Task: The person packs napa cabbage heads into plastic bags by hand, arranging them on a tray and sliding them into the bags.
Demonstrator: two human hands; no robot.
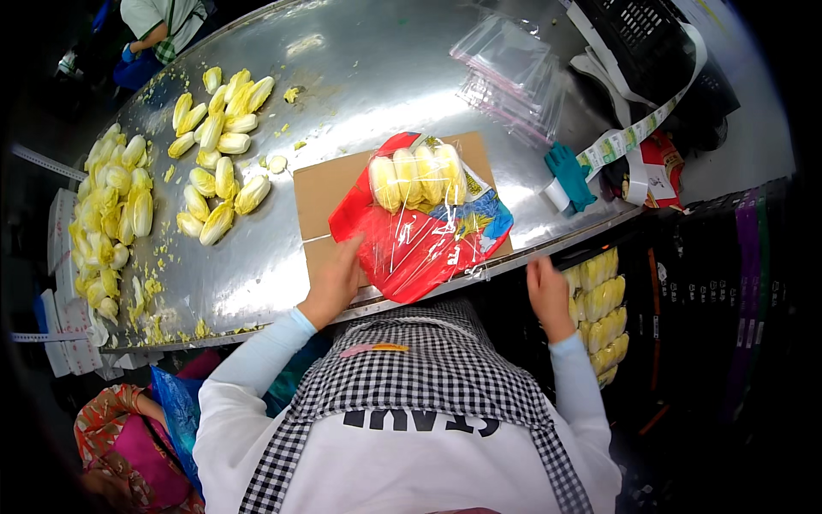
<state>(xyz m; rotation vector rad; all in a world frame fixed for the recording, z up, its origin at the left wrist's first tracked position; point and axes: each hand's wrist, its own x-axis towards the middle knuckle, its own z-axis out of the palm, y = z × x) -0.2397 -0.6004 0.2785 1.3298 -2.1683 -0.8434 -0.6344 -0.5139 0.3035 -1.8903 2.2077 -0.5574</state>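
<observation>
A clear plastic bag (401, 241) holds a row of several small yellow-white napa cabbages (417, 177). It lies on a red printed plastic sheet or bag (401, 283), over a flat piece of brown cardboard (321, 186). My left hand (337, 279) is at the red plastic's left edge, fingers extended; whether they touch it I cannot tell. Off the table's front edge, to the right of the red plastic, my right hand (549, 295) is blurred with fingers partly curled, and no object shows in it.
Loose cabbages (221, 128) and a larger pile (112, 212) lie left on the metal table (359, 83). Clear bags (514, 70), a teal glove (569, 175), a label strip (632, 135) and a black crate (642, 32) are right. Packed cabbages (600, 308) stand below. Two people are nearby.
</observation>
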